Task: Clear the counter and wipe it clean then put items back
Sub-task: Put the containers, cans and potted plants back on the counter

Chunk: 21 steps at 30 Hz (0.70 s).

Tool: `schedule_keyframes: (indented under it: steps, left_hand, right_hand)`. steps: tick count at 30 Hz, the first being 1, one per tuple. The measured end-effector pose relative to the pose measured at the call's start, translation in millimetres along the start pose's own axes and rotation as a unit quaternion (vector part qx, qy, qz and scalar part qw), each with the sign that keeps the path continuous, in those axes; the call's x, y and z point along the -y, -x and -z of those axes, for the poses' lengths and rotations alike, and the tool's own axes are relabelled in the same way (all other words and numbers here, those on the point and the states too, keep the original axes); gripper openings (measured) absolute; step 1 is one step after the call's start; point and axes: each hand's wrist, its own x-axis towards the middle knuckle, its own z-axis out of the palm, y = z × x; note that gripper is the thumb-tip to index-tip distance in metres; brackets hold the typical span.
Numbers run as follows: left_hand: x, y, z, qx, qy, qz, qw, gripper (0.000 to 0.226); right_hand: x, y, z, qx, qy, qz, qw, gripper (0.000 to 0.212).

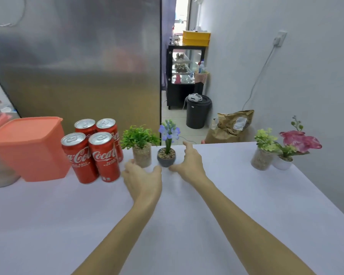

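Near side: the white counter [187,225] is bare here; only the two arms lie over it
Middle back: green plant in a glass [141,149] and blue flower pot [166,156] stand just beside each other; left hand [143,180] and right hand [191,161] sit close by them
Left: four red cans [95,149] packed tight; orange box [31,148] blocks that end
Right back: yellow-green plant [263,153] and pink flower pot [286,158] stand by the wall
Between: wide bare gap from the blue flower pot to the right-hand plants

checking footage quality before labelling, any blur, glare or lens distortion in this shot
Head view: wide-angle bending curves the counter edges and tilts the orange container; the steel fridge panel shows soft hazy reflections; the doorway behind is blown out; the cola cans and the purple flower pot between both hands read slightly soft; shadows are faint.
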Motion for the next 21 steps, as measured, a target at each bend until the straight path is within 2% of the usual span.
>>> schedule_keyframes:
  steps: [2,4,7,9,12,15,18,21]
  left_hand:
    - [-20,28,-4,-0.037,0.077,-0.075,0.994,0.047]
    - [-40,49,-26,-0.016,0.135,-0.145,0.98,0.039]
    - [-54,78,-83,0.103,0.093,-0.22,0.966,0.034]
    - [-56,95,-126,0.186,0.053,-0.236,0.952,0.039]
    - [-59,107,-180,0.259,0.019,-0.217,0.941,0.055]
    - [-63,107,-216,0.285,-0.009,-0.219,0.933,0.075]
    - [-66,100,-236,0.307,-0.012,-0.229,0.924,0.093]
    - [-71,96,-249,0.341,0.007,-0.23,0.911,0.095]
  right_hand:
    - [-15,15,34,-0.044,0.007,-0.002,0.999,0.069]
    - [-36,30,70,-0.091,0.005,-0.023,0.996,0.046]
    - [-75,47,124,-0.16,-0.014,-0.074,0.984,0.028]
    - [-103,52,158,-0.197,-0.018,-0.127,0.972,0.022]
    - [-144,51,196,-0.249,-0.007,-0.185,0.951,0.028]
    - [-171,41,224,-0.277,-0.024,-0.185,0.942,0.048]
    - [-188,19,243,-0.261,-0.02,-0.152,0.953,0.072]
    - [-198,-4,251,-0.21,0.019,-0.132,0.969,0.083]
